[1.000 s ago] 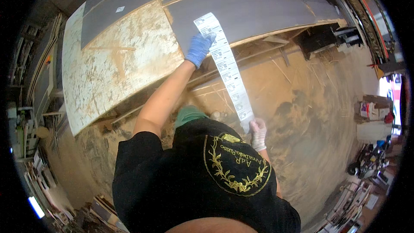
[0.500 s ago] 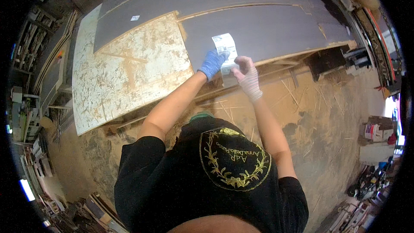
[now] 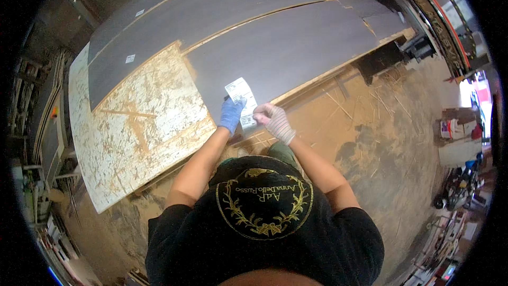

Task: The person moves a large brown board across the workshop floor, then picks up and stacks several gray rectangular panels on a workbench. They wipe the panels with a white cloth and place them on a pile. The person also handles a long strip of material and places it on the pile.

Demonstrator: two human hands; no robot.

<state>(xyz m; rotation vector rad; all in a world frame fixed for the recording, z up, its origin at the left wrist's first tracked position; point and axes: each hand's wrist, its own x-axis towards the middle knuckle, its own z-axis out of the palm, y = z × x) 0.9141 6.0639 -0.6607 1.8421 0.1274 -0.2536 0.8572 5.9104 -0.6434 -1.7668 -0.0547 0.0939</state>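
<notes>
- Left hand [image 3: 231, 115] in blue glove and right hand [image 3: 272, 120] in white glove both pinch the folded label strip [image 3: 241, 99].
- Strip rests on dark panel [image 3: 296, 47]; no label peeled off yet, as far as visible.

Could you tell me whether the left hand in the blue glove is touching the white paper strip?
Touching. The head view shows the left hand with its gloved fingers lying over the lower part of the white paper strip, no gap between them.

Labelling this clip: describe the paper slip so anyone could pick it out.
Start at the big dark grey board, beside the pale chipboard sheet. At its near edge lies a small white printed paper slip, pinned between the blue-gloved left hand and white-gloved right hand.
</notes>
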